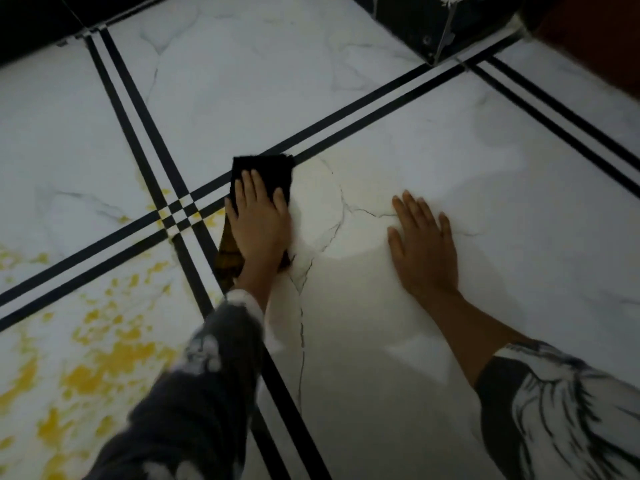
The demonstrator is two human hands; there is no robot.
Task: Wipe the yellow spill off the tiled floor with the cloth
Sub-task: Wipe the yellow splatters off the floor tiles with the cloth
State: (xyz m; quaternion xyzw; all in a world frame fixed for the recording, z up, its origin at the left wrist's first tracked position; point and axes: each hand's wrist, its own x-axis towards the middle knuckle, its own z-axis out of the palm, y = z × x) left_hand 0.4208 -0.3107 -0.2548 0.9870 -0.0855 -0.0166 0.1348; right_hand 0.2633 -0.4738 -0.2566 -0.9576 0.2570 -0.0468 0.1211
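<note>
A dark cloth [266,171] lies flat on the white marbled tiled floor [398,140], just right of where the black double lines cross. My left hand [258,223] presses down on it, fingers spread over its near half; the cloth's near edge looks stained yellow. My right hand [424,244] rests flat on the bare tile to the right, fingers apart, holding nothing. The yellow spill [104,362] is spread in blotches over the lower-left tile, with smaller specks near the line crossing [194,213] and at the far left edge.
Black double stripes [346,116] run across the floor between tiles. A dark base or wall [433,26] stands at the top right, and another dark edge runs along the top left. Thin grey veins mark the tile under my hands.
</note>
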